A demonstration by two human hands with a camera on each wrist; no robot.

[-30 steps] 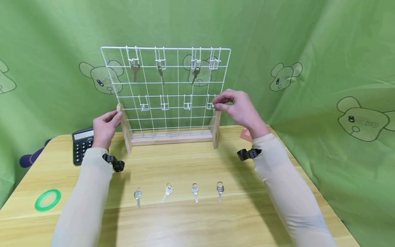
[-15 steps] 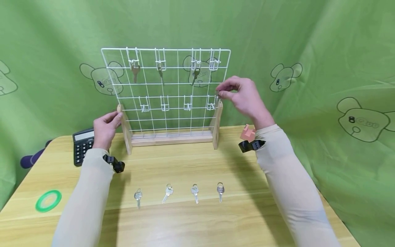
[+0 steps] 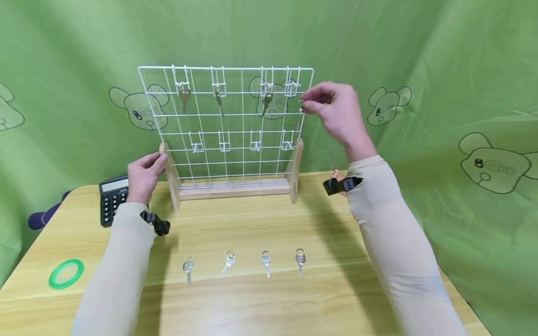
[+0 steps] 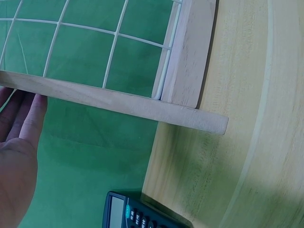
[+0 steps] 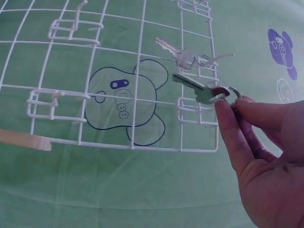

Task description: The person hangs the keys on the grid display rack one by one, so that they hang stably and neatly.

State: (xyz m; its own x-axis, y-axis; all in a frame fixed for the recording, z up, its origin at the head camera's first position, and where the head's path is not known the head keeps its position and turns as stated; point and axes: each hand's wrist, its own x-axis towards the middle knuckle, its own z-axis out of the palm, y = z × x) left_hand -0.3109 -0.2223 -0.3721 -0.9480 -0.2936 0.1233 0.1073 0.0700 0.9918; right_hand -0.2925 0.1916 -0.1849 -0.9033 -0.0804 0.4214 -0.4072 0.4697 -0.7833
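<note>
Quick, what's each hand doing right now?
Left hand: open, fingers resting against the rack's wooden post.
Right hand: pinching a key by its ring, up near the rack's top right hook.

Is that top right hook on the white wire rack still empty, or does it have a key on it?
Empty. The top right hook on the rack carries nothing; the right hand pinches a key just beside it, not yet hung.
</note>
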